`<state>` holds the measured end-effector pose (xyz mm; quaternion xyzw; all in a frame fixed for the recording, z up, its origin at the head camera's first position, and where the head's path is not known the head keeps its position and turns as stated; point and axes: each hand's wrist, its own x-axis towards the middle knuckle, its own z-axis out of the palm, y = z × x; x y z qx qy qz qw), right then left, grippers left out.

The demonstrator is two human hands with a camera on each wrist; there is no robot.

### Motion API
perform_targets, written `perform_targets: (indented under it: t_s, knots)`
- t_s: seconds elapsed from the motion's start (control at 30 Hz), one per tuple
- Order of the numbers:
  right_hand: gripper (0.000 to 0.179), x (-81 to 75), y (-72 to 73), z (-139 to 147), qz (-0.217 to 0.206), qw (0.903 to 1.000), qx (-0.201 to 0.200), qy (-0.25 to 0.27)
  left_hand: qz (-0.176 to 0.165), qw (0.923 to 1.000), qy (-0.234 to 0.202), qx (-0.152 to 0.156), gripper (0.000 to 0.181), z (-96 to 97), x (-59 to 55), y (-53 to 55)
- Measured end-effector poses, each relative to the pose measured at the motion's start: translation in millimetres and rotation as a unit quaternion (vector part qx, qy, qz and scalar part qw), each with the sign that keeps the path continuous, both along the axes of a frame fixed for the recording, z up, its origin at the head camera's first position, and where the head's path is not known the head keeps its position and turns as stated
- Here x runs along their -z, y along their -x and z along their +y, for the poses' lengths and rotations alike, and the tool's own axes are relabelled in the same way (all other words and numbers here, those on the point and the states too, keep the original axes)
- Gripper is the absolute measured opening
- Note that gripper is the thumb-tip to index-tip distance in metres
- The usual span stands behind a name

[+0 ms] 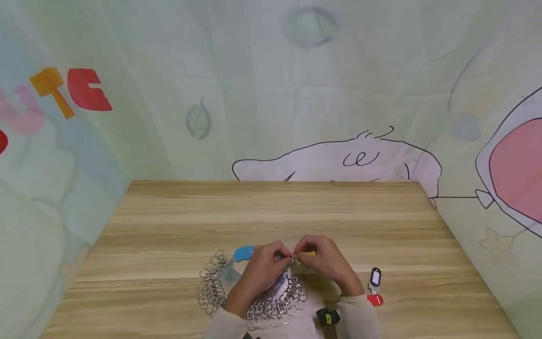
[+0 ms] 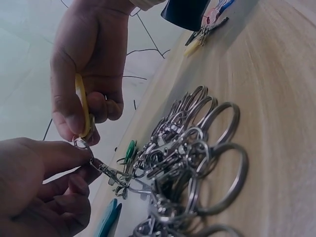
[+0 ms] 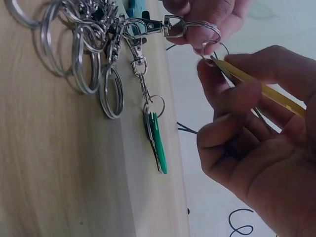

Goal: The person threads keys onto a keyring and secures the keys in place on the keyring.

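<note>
My left hand (image 1: pixel 264 266) pinches a split ring (image 3: pixel 213 27) on the end of a silver swivel clasp (image 3: pixel 174 25). In my right hand (image 1: pixel 328 261) is a yellow key tag (image 3: pixel 279 96), held between thumb and fingers. The tag's small wire ring (image 3: pixel 207 49) meets the split ring at my fingertips; both wrist views show the two rings overlapping. The clasp leads back to a bunch of silver clasps and split rings (image 2: pixel 187 153) on the table. From another clasp in that bunch hangs a green key tag (image 3: pixel 159 143).
A blue key tag (image 1: pixel 243 253) lies at the back left of the clasp bunch. To the right of my right wrist lie a dark-framed key tag (image 1: pixel 375 277) and a red key tag (image 1: pixel 375 300). Printed fabric stands behind the wooden table (image 1: pixel 169 207).
</note>
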<state>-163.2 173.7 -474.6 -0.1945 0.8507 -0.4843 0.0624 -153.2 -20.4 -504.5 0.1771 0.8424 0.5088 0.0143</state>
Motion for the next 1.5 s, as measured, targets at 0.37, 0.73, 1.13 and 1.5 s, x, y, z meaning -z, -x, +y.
perform_targets:
  t_s: [0.37, 0.73, 1.13, 1.5]
  knots:
    - [0.021, 13.3, -17.5, -7, 0.038, 0.9976, 0.053, 0.024, -0.011, 0.9998, -0.003, -0.015, 0.006, 3.0, 1.0, -6.0]
    - [0.027, 24.2, -25.4, -9, 0.065, 0.9916, 0.090, 0.067, 0.000, 0.9990, -0.003, -0.045, 0.006, 2.5, 4.2, -8.1]
    - [0.028, 25.5, -25.9, -10, 0.138, 0.9834, 0.088, 0.078, 0.002, 0.9982, 0.002, -0.060, 0.005, -0.2, 3.3, -8.7]
    - [0.033, 22.0, -28.9, -7, 0.200, 0.9756, 0.056, 0.072, 0.000, 0.9985, 0.000, -0.054, 0.006, 0.4, 4.5, -7.5]
